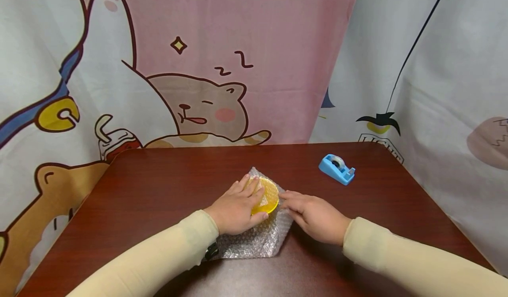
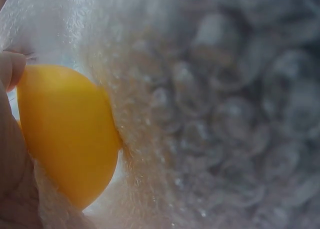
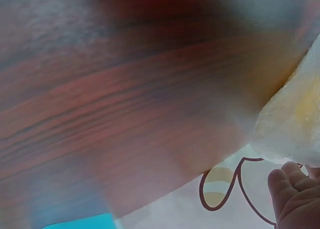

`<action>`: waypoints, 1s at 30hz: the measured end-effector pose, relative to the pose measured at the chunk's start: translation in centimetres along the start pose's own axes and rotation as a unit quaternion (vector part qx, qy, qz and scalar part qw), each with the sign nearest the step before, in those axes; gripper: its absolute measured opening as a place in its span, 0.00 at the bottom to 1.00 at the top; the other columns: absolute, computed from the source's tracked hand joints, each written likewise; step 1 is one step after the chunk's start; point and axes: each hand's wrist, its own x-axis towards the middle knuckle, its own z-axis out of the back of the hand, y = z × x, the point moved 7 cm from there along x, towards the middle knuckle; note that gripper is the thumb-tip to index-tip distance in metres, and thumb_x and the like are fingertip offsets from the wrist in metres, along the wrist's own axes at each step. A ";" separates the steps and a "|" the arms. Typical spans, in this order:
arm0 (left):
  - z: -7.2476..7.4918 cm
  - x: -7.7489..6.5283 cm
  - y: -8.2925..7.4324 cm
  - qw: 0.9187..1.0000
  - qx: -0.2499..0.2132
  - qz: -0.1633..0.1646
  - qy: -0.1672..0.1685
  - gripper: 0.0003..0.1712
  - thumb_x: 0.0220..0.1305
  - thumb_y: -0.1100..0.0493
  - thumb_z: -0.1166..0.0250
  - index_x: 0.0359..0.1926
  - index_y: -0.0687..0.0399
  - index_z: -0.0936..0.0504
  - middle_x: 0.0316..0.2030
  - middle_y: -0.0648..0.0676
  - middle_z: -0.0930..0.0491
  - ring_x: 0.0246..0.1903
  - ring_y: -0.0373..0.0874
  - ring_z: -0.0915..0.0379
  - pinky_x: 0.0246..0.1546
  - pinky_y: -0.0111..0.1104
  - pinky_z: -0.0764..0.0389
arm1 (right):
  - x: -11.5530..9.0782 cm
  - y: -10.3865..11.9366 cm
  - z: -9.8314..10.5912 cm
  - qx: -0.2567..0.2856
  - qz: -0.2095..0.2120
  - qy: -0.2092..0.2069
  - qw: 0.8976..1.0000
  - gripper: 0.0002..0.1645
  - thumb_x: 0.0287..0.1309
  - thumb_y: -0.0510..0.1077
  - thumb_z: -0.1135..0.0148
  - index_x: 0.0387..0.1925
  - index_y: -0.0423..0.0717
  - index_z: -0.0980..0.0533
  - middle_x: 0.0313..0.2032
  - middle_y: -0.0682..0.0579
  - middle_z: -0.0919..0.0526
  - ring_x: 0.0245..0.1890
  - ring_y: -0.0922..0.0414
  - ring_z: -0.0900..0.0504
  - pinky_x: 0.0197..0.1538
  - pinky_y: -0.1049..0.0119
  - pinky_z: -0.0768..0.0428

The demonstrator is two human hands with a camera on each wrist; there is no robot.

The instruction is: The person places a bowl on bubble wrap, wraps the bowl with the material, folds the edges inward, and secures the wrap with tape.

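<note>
A yellow bowl (image 1: 270, 196) sits on a sheet of bubble wrap (image 1: 254, 242) at the middle of the table. My left hand (image 1: 238, 206) lies across the bowl's left side with its fingers spread, over a folded piece of wrap. Seen from the left wrist, the yellow bowl (image 2: 70, 134) has its curved side bare, with the bubble wrap (image 2: 200, 114) rising beside it. My right hand (image 1: 317, 215) touches the wrap along the bowl's right side, fingers extended. Through the bubble wrap (image 3: 285, 129) in the right wrist view, yellow shows faintly near the fingertips (image 3: 290, 171).
A light blue tape dispenser (image 1: 337, 169) with a roll of tape stands at the back right of the dark red-brown table (image 1: 166, 178). Behind the table hangs a cloth (image 1: 285, 59) printed with cartoon animals. A small black device (image 1: 211, 250) shows under the left wrist.
</note>
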 end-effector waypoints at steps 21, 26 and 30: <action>0.0 0.0 0.0 1.000 0.001 -0.004 -0.008 0.45 0.79 0.30 0.55 0.83 0.51 0.42 0.84 0.58 0.52 0.85 0.59 0.66 0.83 0.52 0.50 | 2.5 0.4 -0.4 0.023 -0.018 -0.047 0.998 0.09 0.75 0.43 0.39 0.49 0.47 0.16 0.70 0.43 0.22 0.73 0.40 0.25 0.72 0.43 0.27; 0.1 0.0 -0.1 1.000 -0.007 -0.005 -0.004 0.43 0.79 0.33 0.53 0.83 0.52 0.42 0.85 0.58 0.53 0.85 0.59 0.66 0.83 0.51 0.51 | 3.2 0.4 -0.6 0.016 -0.017 -0.057 0.998 0.13 0.75 0.43 0.39 0.55 0.43 0.17 0.71 0.43 0.22 0.72 0.41 0.25 0.72 0.43 0.26; 0.1 0.0 0.0 1.000 -0.020 -0.007 -0.003 0.43 0.79 0.36 0.52 0.84 0.54 0.44 0.85 0.58 0.55 0.85 0.59 0.67 0.84 0.51 0.52 | 3.6 0.3 -0.8 0.013 -0.017 -0.069 0.997 0.15 0.76 0.43 0.40 0.58 0.42 0.18 0.71 0.43 0.23 0.72 0.42 0.24 0.71 0.44 0.25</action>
